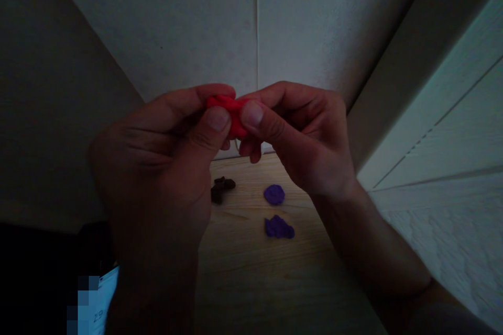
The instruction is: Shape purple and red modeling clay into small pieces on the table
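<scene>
A lump of red modelling clay (234,124) is pinched between both hands, held up above the wooden table. My left hand (168,152) grips its left side, the thumb pressing on the near face and the index finger over the top. On the other side, my right hand (306,136) presses the clay with its thumb, the fingers curled behind. Below them on the wood lie a round flattened purple clay piece (274,194) and, nearer to me, an uneven purple clay piece (279,227). A dark brown lump (223,184) sits left of these, partly hidden by my left hand.
The pale wooden table (251,277) stands against a light papered wall (196,26). To the right is a white panel (444,115) with patterned bedding or cloth (451,230) below it. A lit screen (104,303) shows at the lower left, partly pixelated.
</scene>
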Motion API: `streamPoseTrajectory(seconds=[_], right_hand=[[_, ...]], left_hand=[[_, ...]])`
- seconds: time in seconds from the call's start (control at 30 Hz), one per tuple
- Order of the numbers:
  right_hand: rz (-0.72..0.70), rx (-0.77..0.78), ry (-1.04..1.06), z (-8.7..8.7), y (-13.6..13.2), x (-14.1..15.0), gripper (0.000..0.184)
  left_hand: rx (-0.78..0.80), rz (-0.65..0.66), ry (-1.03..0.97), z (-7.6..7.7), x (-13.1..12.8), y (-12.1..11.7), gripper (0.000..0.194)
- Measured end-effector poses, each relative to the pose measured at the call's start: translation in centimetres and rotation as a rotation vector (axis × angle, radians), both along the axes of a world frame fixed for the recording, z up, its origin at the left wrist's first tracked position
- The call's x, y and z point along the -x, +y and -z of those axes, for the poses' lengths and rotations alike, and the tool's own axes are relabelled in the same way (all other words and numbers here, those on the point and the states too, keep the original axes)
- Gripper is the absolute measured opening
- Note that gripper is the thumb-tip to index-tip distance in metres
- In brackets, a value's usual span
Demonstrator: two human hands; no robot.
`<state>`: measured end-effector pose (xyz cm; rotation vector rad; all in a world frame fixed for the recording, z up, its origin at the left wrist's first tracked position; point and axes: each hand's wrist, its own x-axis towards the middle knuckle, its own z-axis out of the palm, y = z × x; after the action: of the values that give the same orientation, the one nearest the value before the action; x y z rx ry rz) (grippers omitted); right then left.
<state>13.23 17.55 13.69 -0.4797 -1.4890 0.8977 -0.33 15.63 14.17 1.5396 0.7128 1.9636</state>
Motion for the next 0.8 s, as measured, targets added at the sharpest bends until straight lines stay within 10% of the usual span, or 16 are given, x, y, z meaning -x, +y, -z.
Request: streamPoseTrajectory(seconds=[0.3, 0.8], right_hand=[[-0.046, 0.007, 0.085, 0.2, 0.7, 0.3, 0.027], [0.099, -0.088, 0.039, 0.4, 0.5, 0.1, 0.027]], left_hand=[[0.161, 0.277, -0.134, -0.5, -0.6, 0.7, 0.02], [-0.001, -0.081, -0.085, 0.0, -1.1, 0.3, 0.007]])
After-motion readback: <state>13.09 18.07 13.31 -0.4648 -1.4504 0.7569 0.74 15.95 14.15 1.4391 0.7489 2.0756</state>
